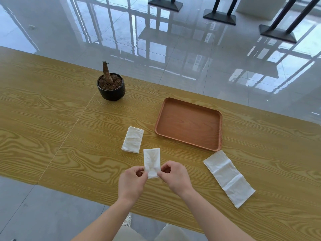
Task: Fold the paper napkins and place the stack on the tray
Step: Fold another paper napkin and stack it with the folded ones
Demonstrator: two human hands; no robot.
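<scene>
A small folded white napkin [151, 160] is held upright above the wooden table, pinched at its lower end by both hands. My left hand [132, 183] grips its lower left corner and my right hand [175, 176] grips its lower right corner. A stack of folded napkins [132, 142] lies flat on the table just beyond my left hand. A longer, partly unfolded napkin [228, 177] lies to the right of my right hand. The brown wooden tray [191, 103] sits beyond both hands with nothing on it.
A black pot with a bare trunk [111, 86] stands at the back left of the table [52, 119]. The table's near edge runs just under my forearms. Shiny tiled floor and dark table bases [219, 16] lie beyond the far edge.
</scene>
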